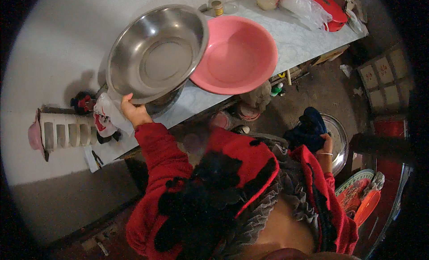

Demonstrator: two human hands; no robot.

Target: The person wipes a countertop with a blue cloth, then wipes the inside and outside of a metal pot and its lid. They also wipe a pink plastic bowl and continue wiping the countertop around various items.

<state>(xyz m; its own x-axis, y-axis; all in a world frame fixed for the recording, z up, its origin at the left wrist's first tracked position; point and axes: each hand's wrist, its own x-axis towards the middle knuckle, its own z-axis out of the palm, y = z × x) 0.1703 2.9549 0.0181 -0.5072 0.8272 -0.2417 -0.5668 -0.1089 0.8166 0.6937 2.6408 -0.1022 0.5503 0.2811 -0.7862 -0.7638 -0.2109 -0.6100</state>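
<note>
A large stainless steel basin (167,55) is tilted over the left part of the marble-patterned counter, its rim overlapping a pink plastic basin (238,58). My left hand (134,110) grips the near rim of the steel basin, thumb on the inside; the other fingers are hidden. Beneath it, part of another dark round vessel (164,104) shows. Down at the right, my right hand (325,144) holds a bunched dark blue cloth (308,131). Behind that cloth a round shiny metal tray or lid (336,139) is partly visible.
On the counter (295,45) stand a small jar (217,7), a clear plastic bag (303,10) and a red case (330,12). A white plastic bag (107,112) lies by my left hand. A green bottle (277,89) is below the counter edge; orange-red trays (358,196) stand at right.
</note>
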